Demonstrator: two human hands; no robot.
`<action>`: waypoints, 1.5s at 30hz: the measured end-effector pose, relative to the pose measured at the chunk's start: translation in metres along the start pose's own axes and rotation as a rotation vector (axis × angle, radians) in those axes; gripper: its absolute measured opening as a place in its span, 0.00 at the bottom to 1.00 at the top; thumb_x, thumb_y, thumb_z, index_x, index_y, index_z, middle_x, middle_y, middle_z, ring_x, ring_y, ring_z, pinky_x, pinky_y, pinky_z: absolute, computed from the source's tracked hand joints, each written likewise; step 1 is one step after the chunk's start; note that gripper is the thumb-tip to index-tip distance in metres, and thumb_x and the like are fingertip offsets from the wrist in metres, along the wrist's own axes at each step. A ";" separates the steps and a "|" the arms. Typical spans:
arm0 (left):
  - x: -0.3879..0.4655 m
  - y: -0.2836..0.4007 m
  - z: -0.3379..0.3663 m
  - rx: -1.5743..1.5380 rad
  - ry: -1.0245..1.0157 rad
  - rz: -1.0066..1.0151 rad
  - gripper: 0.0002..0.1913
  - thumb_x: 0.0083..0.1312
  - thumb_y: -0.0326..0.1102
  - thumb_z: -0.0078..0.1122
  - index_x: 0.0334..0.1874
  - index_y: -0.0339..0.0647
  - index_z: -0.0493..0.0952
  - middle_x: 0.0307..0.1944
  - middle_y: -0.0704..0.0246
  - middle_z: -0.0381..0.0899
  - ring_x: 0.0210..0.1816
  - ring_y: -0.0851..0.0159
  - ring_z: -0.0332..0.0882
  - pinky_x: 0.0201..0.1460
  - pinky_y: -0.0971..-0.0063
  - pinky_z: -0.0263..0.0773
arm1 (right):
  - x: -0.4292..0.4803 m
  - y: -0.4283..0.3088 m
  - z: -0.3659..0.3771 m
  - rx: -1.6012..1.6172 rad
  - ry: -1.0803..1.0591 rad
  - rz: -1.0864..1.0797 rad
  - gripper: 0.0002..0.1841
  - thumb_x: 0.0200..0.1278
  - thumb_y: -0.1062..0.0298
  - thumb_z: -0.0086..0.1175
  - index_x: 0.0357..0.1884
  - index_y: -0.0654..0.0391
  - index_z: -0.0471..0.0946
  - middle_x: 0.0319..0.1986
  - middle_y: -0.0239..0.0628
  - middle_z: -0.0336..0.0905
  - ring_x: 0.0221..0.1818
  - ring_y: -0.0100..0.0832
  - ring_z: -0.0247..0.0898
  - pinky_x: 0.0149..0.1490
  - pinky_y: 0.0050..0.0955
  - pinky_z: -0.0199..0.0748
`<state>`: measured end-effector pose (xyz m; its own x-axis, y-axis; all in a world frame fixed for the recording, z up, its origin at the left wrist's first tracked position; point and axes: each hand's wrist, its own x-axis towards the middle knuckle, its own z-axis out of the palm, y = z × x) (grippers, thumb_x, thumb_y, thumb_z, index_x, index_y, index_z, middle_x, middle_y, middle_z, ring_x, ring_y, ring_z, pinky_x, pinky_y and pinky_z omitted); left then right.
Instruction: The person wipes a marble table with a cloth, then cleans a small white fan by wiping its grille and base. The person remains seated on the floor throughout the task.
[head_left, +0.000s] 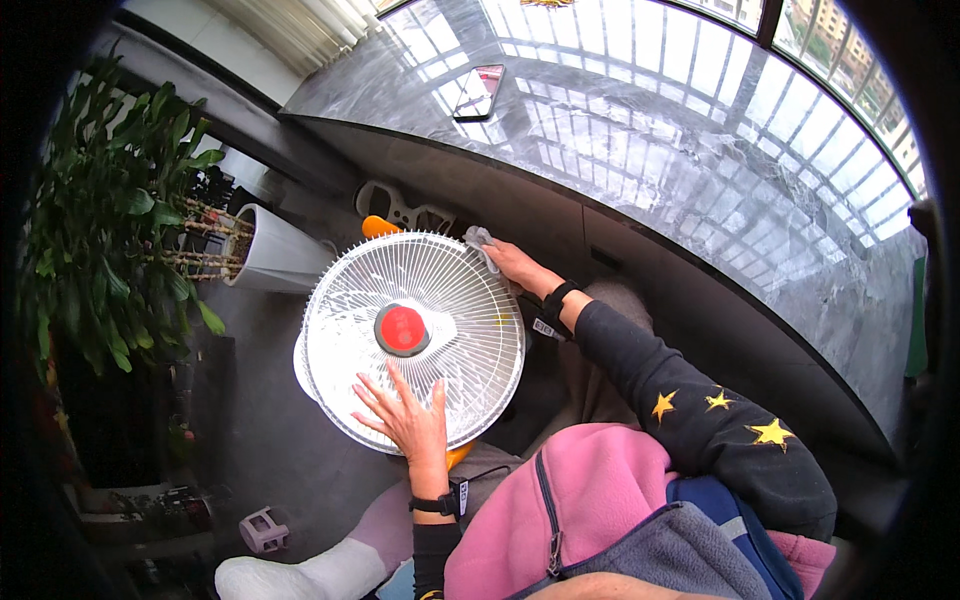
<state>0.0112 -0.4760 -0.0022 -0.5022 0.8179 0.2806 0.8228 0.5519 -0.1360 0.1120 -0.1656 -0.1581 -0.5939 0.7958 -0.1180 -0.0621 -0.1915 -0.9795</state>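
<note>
A round fan or heater head with a white wire grille (465, 360) and a red centre badge (402, 328) stands before me. My left hand (405, 420) lies with spread fingers on the lower part of the grille and holds nothing. At the grille's upper right rim, my right hand (517, 266) grips a crumpled greyish cloth or wipe (481, 246) that touches the rim. Orange parts (380, 226) show behind the grille at its top and bottom edges. What lies behind the grille is mostly hidden.
A leafy plant in a white pot (281, 251) stands at left. A grey marble counter (420, 112) bears a phone-like device (479, 93). A small pinkish plastic stool (264, 529) is on the floor, near a white-covered foot (300, 574). A pale plastic object (405, 210) sits by the cabinet.
</note>
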 end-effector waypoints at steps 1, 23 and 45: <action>0.000 0.001 -0.001 -0.002 -0.009 -0.003 0.49 0.62 0.64 0.64 0.81 0.48 0.56 0.81 0.40 0.40 0.81 0.36 0.36 0.75 0.28 0.28 | 0.001 0.008 -0.002 -0.139 0.033 -0.023 0.23 0.73 0.55 0.46 0.57 0.63 0.77 0.49 0.54 0.83 0.50 0.48 0.80 0.54 0.42 0.74; 0.002 0.002 0.000 -0.076 0.088 0.030 0.48 0.62 0.66 0.63 0.80 0.49 0.58 0.80 0.40 0.42 0.81 0.36 0.37 0.74 0.26 0.27 | -0.192 0.005 0.052 -0.617 0.146 -0.386 0.37 0.73 0.68 0.52 0.79 0.59 0.49 0.79 0.56 0.42 0.79 0.62 0.41 0.80 0.45 0.47; 0.002 -0.084 -0.003 -0.582 0.377 -0.487 0.49 0.67 0.58 0.67 0.79 0.35 0.52 0.79 0.42 0.48 0.80 0.43 0.48 0.78 0.50 0.50 | -0.225 -0.065 0.071 -0.889 -0.186 -0.817 0.28 0.54 0.68 0.69 0.60 0.45 0.79 0.61 0.35 0.76 0.62 0.39 0.71 0.62 0.41 0.67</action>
<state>-0.0578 -0.5212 0.0121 -0.7984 0.3447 0.4937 0.5957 0.5718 0.5641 0.1926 -0.3732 -0.0557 -0.7472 0.3900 0.5381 0.0565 0.8440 -0.5333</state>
